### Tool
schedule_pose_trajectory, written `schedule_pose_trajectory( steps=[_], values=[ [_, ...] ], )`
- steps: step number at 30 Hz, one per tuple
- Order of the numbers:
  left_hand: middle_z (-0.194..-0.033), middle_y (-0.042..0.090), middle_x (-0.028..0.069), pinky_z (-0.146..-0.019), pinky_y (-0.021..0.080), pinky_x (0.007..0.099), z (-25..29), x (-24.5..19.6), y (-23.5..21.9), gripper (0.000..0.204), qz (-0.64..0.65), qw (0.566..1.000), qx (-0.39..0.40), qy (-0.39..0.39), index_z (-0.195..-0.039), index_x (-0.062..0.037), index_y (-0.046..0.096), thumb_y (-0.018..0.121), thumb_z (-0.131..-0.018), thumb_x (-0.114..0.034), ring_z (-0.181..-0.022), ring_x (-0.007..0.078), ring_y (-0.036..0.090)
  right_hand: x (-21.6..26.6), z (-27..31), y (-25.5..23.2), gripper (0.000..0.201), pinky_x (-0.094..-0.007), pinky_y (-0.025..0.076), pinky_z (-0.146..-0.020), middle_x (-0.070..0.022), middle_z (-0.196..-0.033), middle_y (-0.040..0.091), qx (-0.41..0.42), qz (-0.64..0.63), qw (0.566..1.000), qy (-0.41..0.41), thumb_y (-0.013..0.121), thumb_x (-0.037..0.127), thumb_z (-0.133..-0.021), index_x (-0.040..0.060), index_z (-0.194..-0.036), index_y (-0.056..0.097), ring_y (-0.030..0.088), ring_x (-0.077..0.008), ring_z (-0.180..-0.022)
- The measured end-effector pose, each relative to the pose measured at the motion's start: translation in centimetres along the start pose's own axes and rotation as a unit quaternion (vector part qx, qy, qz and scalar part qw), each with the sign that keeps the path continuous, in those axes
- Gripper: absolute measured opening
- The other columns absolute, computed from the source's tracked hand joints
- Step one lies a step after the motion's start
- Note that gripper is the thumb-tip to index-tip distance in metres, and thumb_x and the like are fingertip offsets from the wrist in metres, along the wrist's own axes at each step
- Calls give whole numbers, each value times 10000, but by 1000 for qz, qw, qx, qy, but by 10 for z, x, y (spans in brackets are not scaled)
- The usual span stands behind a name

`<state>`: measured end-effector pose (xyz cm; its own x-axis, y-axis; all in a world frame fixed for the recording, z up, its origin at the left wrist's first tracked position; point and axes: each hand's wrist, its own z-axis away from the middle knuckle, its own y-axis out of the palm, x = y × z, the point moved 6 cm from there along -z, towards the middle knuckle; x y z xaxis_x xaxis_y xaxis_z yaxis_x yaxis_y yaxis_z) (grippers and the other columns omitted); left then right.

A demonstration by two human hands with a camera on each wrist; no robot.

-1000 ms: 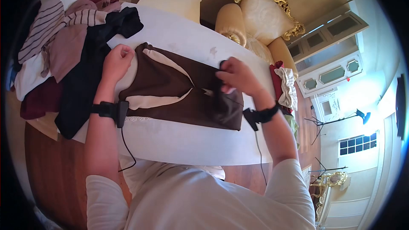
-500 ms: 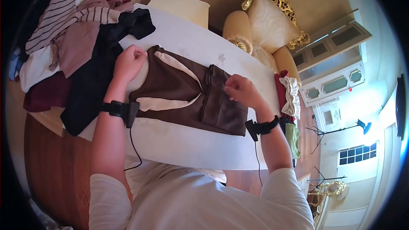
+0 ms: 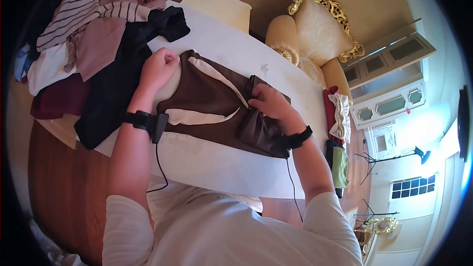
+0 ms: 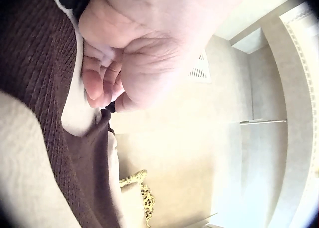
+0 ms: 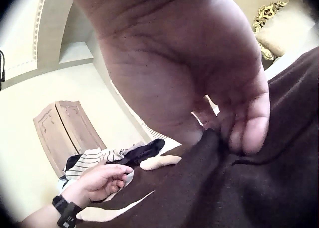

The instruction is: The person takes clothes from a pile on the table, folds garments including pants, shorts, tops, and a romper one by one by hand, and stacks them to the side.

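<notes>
brown garment point(image 3: 202, 92), flatter earlier, now bunches where the right hand point(image 3: 272, 101) pinches it, left hand point(image 3: 157, 71) curled, its hold unclear.

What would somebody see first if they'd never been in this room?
Probably the brown garment with cream strips, spread in the middle of the white table, where the right hand pinches some of its cloth. Next, perhaps, the armchair with the curly gold frame beyond the table, and the messy clothes pile at the table's left end.
</notes>
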<state>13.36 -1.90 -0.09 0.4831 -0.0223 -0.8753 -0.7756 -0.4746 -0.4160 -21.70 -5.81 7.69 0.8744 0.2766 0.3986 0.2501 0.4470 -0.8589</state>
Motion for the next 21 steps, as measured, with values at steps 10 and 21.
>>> schedule_pose_trajectory(
  steps=[10,21],
  values=[
    [-766,649,40,-542,482,293,-1,-1,0,207,15,1000,-3,-3,-1030,-52,667,707,-953,-240,-599,125,624,26,14,-1,242,-466,527,-849,-195,-942,691,-108,66,963,-239,617,45,-929,63,-1168,584,672,-397,-965],
    [-913,736,151,-796,558,389,0,-4,-2,253,19,999,8,-30,-1021,-38,698,713,-914,-267,-863,298,720,-9,16,-7,138,-326,544,-690,-87,-851,645,-16,-123,988,-88,660,59,-931,18,-1056,619,664,-163,-772]
  ],
)
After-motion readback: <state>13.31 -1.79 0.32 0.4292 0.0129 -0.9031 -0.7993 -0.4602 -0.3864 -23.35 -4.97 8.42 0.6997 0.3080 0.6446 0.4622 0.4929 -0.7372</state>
